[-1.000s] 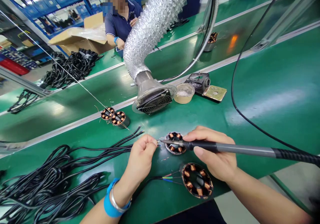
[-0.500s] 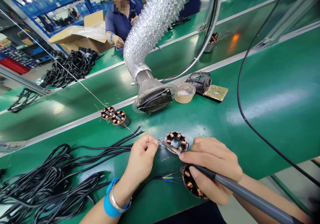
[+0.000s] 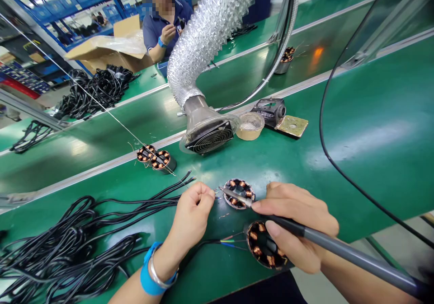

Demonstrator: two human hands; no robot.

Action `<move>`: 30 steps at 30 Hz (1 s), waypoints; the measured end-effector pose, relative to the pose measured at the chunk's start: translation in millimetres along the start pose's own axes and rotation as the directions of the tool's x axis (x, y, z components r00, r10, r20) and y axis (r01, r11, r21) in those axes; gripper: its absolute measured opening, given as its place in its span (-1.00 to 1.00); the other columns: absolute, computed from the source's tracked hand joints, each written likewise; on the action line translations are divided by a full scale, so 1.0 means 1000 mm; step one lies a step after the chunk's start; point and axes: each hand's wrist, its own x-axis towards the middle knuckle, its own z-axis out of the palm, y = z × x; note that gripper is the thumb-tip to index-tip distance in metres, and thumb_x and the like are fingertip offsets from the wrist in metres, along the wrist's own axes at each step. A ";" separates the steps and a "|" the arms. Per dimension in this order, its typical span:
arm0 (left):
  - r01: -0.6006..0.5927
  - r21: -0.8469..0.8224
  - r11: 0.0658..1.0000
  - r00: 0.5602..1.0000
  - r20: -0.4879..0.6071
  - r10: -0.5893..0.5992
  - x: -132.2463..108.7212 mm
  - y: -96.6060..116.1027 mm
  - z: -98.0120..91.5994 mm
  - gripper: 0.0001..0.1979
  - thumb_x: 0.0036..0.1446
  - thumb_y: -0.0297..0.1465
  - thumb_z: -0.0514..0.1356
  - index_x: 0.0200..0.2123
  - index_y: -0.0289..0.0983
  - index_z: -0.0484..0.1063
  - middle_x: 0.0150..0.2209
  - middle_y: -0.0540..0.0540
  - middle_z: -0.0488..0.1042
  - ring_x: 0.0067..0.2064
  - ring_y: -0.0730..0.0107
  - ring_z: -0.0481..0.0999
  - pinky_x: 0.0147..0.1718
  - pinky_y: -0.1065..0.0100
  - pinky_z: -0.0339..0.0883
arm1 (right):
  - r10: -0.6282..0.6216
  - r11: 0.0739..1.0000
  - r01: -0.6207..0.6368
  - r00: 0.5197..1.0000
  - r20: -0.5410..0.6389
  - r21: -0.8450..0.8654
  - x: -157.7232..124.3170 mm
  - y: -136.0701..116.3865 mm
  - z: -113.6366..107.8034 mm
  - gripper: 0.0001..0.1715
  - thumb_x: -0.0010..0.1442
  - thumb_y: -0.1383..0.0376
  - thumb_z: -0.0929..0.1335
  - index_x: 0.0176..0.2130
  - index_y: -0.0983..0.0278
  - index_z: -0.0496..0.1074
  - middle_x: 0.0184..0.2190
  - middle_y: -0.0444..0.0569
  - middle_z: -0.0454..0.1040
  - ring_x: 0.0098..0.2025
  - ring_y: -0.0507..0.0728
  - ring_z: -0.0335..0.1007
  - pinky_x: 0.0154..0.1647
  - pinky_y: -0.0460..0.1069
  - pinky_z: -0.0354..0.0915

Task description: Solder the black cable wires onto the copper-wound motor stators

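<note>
My right hand is closed round a grey soldering iron, whose tip lies across a round stator with copper coils on the green bench. My left hand, with a blue wristband, is pinched on thin wire at the stator's left edge, right by the iron's tip. A thin strand of solder wire runs from that pinch up to the far left. A second stator with coloured leads lies under my right hand, near the bench's front edge.
A bundle of black cables lies at the left. Two more stators sit behind. A silver fume duct with fan, a small tub and an iron stand stand behind. A person works across the conveyor.
The soldering iron swung from lying level to the right to slanting down toward the lower right, its tip staying at the stator. My left hand barely moved. The person opposite raised a hand.
</note>
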 end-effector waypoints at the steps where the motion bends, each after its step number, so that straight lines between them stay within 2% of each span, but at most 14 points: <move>1: 0.000 -0.001 1.000 1.000 -0.001 0.000 0.000 0.000 0.000 -0.78 0.10 -0.25 0.09 -0.51 -0.23 0.22 -0.63 0.17 0.04 -0.59 0.55 -0.03 -0.61 0.46 -0.12 | 0.000 1.000 0.000 1.000 -0.002 0.003 0.000 0.000 0.000 -0.64 -0.01 0.47 0.28 -0.19 0.33 0.51 -0.55 -0.07 0.39 -0.57 0.06 0.29 -0.56 0.00 0.19; 13: 0.005 -0.019 1.000 1.000 0.007 -0.005 0.001 0.000 0.000 -0.77 0.11 -0.25 0.11 -0.51 -0.23 0.23 -0.63 0.17 0.03 -0.59 0.55 -0.05 -0.61 0.46 -0.14 | -0.024 1.000 0.024 0.999 -0.047 0.003 0.001 0.003 0.000 -0.59 0.01 0.47 0.29 -0.13 0.33 0.51 -0.48 -0.05 0.42 -0.53 0.07 0.33 -0.54 0.00 0.25; 18: 0.004 -0.055 0.998 0.997 0.077 0.000 -0.001 -0.002 -0.003 -0.75 0.17 -0.24 0.11 -0.49 -0.23 0.23 -0.61 0.16 0.02 -0.57 0.54 -0.07 -0.60 0.45 -0.17 | -0.039 0.999 0.037 0.998 -0.049 -0.033 0.001 0.009 0.001 -0.52 0.13 0.45 0.29 0.04 0.27 0.44 -0.44 -0.06 0.45 -0.50 0.08 0.37 -0.52 -0.01 0.32; 20: -0.012 -0.068 0.998 0.989 0.143 0.022 -0.001 -0.004 -0.006 -0.71 0.23 -0.21 0.09 -0.47 -0.23 0.22 -0.57 0.14 0.02 -0.55 0.52 -0.08 -0.59 0.44 -0.17 | -0.019 0.999 0.019 1.000 -0.001 -0.051 0.002 0.014 0.006 -0.50 0.20 0.48 0.29 0.12 0.24 0.38 -0.46 -0.10 0.48 -0.52 0.05 0.38 -0.52 -0.05 0.33; 23: -0.055 -0.076 0.996 0.971 0.230 0.071 -0.001 -0.007 -0.011 -0.66 0.28 -0.14 0.07 -0.45 -0.23 0.20 -0.53 0.12 0.03 -0.51 0.50 -0.07 -0.56 0.43 -0.15 | 0.002 0.994 0.012 0.992 0.126 -0.107 0.004 0.023 0.017 -0.58 0.24 0.52 0.31 0.05 0.22 0.40 -0.44 -0.13 0.50 -0.51 0.00 0.38 -0.48 -0.10 0.32; 27: -0.097 -0.043 0.994 0.952 0.289 0.105 -0.002 -0.007 -0.015 -0.63 0.31 -0.11 0.03 -0.43 -0.24 0.19 -0.49 0.10 0.07 -0.48 0.48 -0.04 -0.52 0.42 -0.10 | -0.079 0.990 0.106 0.962 0.262 -0.092 0.004 0.035 0.027 -0.71 0.31 0.46 0.28 -0.02 0.23 0.44 -0.55 -0.19 0.37 -0.53 -0.01 0.28 -0.50 -0.11 0.20; 30: -0.143 0.015 0.990 0.942 0.310 0.132 -0.004 -0.002 -0.016 -0.63 0.33 -0.11 0.00 -0.41 -0.24 0.21 -0.49 0.09 0.10 -0.45 0.45 0.01 -0.48 0.41 -0.05 | -0.151 0.981 0.180 0.947 0.284 -0.076 0.003 0.039 0.028 -0.72 0.35 0.41 0.24 -0.01 0.24 0.45 -0.58 -0.20 0.31 -0.55 -0.01 0.20 -0.51 -0.09 0.13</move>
